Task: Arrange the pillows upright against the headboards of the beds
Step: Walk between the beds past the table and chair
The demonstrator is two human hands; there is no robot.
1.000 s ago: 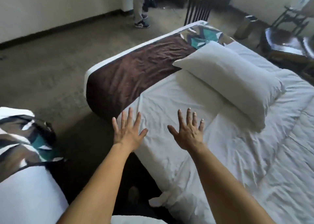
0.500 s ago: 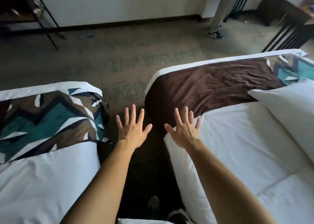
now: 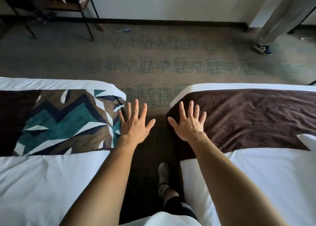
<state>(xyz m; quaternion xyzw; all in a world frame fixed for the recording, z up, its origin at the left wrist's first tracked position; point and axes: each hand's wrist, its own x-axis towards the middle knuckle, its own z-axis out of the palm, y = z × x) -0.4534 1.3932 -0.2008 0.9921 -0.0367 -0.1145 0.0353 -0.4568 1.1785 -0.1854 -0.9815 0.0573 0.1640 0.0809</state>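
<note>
I stand in the gap between two beds, facing their foot ends. My left hand (image 3: 135,123) is held out with fingers spread, over the edge of the left bed (image 3: 42,183), which has white sheets and a teal-and-brown patterned runner (image 3: 65,123). My right hand (image 3: 189,123) is also spread and empty, over the corner of the right bed (image 3: 266,183) with its brown runner (image 3: 248,116). A white pillow corner (image 3: 308,141) shows at the right edge. No headboard is in view.
Patterned carpet (image 3: 153,61) stretches beyond the beds to a white wall. A dark metal rack (image 3: 51,8) stands at the back left. Another person's trouser leg and shoe (image 3: 263,47) are at the back right. My own foot (image 3: 163,177) is in the narrow aisle.
The view has swung left from the right bed and its pillow to the aisle between both beds. Both hands stay spread and empty; the pillow has slid almost out of view.
</note>
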